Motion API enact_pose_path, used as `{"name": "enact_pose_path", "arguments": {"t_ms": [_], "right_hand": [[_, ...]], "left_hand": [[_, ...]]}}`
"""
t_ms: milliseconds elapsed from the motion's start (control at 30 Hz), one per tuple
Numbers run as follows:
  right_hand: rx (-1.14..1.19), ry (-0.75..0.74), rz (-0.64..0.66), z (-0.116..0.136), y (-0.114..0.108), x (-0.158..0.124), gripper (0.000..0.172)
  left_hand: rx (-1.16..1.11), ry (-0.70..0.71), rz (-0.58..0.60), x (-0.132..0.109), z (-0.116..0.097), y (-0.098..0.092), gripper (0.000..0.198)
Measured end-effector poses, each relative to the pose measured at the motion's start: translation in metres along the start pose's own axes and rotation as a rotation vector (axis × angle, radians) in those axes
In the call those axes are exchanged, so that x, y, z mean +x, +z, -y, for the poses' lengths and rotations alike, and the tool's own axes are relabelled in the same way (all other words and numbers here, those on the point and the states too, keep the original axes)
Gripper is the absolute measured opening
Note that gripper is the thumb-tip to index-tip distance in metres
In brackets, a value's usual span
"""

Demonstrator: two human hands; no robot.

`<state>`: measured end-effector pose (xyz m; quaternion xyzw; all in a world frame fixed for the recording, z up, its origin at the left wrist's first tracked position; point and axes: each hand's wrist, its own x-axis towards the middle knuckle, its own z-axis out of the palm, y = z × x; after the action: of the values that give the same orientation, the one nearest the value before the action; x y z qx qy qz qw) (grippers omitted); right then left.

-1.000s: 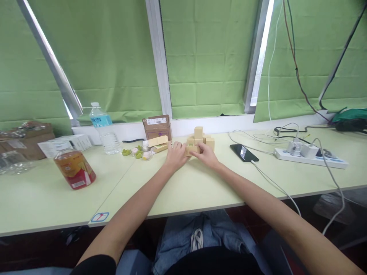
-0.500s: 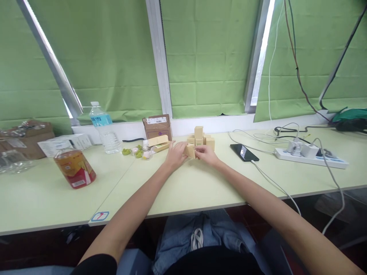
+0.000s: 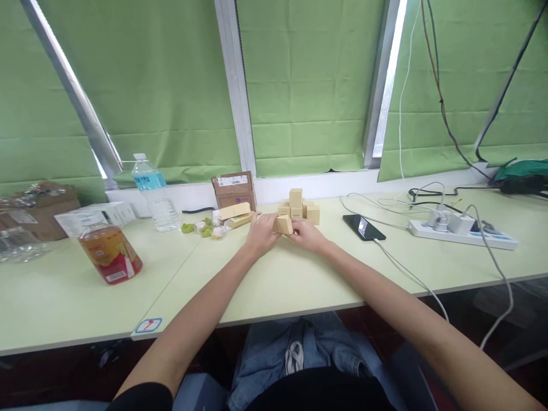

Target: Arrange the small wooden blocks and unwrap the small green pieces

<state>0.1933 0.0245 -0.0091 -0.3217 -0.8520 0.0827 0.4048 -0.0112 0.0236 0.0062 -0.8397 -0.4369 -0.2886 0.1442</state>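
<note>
A small tan cardboard box (image 3: 283,225) is held between both hands, low over the table. My left hand (image 3: 262,231) grips its left side, and the fingers of my right hand (image 3: 307,233) close on its right side. Just behind them stands a cluster of similar small boxes (image 3: 313,214), with one box (image 3: 295,197) stacked on top. Left of my hands lie an opened yellowish carton (image 3: 236,212) and several green and pale pink small items (image 3: 206,228). The fingertips on the box's far side are hidden.
A phone (image 3: 363,227) on a cable and a white power strip (image 3: 462,233) lie at right. A water bottle (image 3: 156,197), a bottle of amber drink (image 3: 112,251) and a brown box (image 3: 233,191) stand to the left. The table's front edge (image 3: 291,315) runs before my lap.
The box in my hands has tilted, with its face now turned more upward. My right fingers have shifted slightly around its right side.
</note>
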Motion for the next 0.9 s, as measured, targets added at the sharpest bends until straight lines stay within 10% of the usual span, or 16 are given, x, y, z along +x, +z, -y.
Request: {"name": "enact_pose_path", "arguments": {"t_ms": [633, 900], "right_hand": [[0.215, -0.04, -0.235, 0.008, -0.003, -0.004, 0.031], [0.5, 0.136, -0.273, 0.0, -0.004, 0.003, 0.038]], "left_hand": [[0.103, -0.03, -0.217, 0.009, 0.005, -0.007, 0.046], [-0.222, 0.154, -0.116, 0.005, -0.004, -0.011, 0.035]]}}
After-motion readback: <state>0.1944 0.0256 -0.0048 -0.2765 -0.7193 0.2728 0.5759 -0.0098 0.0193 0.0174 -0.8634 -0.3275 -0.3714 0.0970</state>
